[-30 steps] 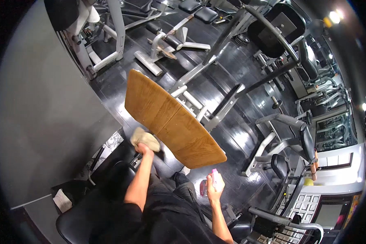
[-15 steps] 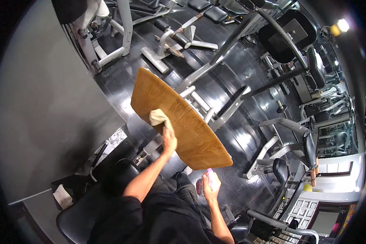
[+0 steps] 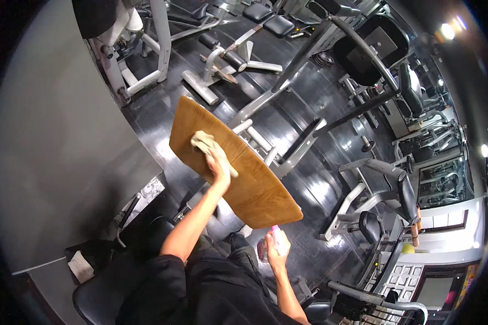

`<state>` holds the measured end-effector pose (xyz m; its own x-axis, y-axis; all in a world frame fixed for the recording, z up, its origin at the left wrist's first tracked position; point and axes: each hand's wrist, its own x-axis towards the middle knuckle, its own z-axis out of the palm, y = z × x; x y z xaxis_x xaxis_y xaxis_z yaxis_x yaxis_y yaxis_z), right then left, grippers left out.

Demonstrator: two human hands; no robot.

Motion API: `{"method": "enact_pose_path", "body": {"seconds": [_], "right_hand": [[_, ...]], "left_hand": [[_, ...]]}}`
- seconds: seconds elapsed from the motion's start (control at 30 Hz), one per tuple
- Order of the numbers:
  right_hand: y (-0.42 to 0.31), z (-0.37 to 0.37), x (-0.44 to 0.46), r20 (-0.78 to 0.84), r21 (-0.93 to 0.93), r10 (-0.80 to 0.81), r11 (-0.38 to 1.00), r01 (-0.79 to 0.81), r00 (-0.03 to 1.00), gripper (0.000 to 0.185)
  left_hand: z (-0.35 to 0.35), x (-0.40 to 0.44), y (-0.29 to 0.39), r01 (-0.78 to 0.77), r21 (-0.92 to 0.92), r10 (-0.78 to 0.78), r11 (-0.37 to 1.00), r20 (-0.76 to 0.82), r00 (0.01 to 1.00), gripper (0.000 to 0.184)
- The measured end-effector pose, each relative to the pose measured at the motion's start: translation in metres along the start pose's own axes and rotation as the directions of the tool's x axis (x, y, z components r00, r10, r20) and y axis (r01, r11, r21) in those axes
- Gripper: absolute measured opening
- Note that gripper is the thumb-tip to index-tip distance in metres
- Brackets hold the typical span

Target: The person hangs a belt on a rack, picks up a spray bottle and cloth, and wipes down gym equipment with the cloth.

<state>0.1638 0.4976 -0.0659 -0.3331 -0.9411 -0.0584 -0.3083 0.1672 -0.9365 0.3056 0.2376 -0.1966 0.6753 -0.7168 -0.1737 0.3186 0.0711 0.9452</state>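
Note:
My left hand (image 3: 217, 167) presses a beige cloth (image 3: 205, 142) against the upper left part of a wooden board (image 3: 255, 187). The board is brown, with angled corners and a seam across its middle. Below the board's lower right end, my right hand (image 3: 277, 253) is wrapped round a spray bottle (image 3: 277, 238) with a pink top and a reddish body. The bottle is apart from the board. Part of its body is hidden by my fingers.
A grey metal machine frame (image 3: 260, 103) stands behind the board. To the left rises a grey wall (image 3: 65, 135). Another machine with black pads (image 3: 370, 226) is at the right. A black seat (image 3: 100, 292) and a light cloth (image 3: 81, 266) lie at the lower left.
The left hand with the cloth has moved from beside the board's lower left edge up onto its surface. The right hand still holds the bottle and has shifted slightly left.

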Motion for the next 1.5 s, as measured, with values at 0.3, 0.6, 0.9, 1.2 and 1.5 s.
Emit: {"method": "enact_pose_path", "body": {"seconds": [0.3, 0.6, 0.9, 1.2, 1.5], "right_hand": [[0.033, -0.004, -0.01, 0.013, -0.147, -0.196, 0.97, 0.196, 0.98, 0.01], [0.007, 0.008, 0.01, 0.129, -0.062, -0.133, 0.988, 0.142, 0.983, 0.006], [-0.008, 0.011, 0.027, 0.159, -0.048, -0.215, 0.973, 0.225, 0.964, 0.005], [0.009, 0.002, 0.016, 0.118, -0.04, -0.233, 0.97, 0.239, 0.965, 0.009], [0.016, -0.003, 0.01, 0.125, 0.105, -0.131, 0.987, 0.118, 0.983, 0.006]], "left_hand": [[0.021, 0.014, 0.03, -0.397, 0.325, 0.338, 0.858, 0.225, 0.914, 0.055], [-0.012, -0.062, 0.011, -0.594, 0.226, 0.402, 0.772, 0.55, 0.732, 0.041], [0.043, 0.102, 0.069, -0.29, 0.29, 0.294, 0.912, 0.031, 0.955, 0.054], [0.03, 0.099, 0.057, -0.609, 0.337, 0.559, 0.719, 0.241, 0.793, 0.046], [-0.007, -0.084, 0.066, -0.905, 0.062, 0.444, 0.422, 0.856, 0.266, 0.046]]}}
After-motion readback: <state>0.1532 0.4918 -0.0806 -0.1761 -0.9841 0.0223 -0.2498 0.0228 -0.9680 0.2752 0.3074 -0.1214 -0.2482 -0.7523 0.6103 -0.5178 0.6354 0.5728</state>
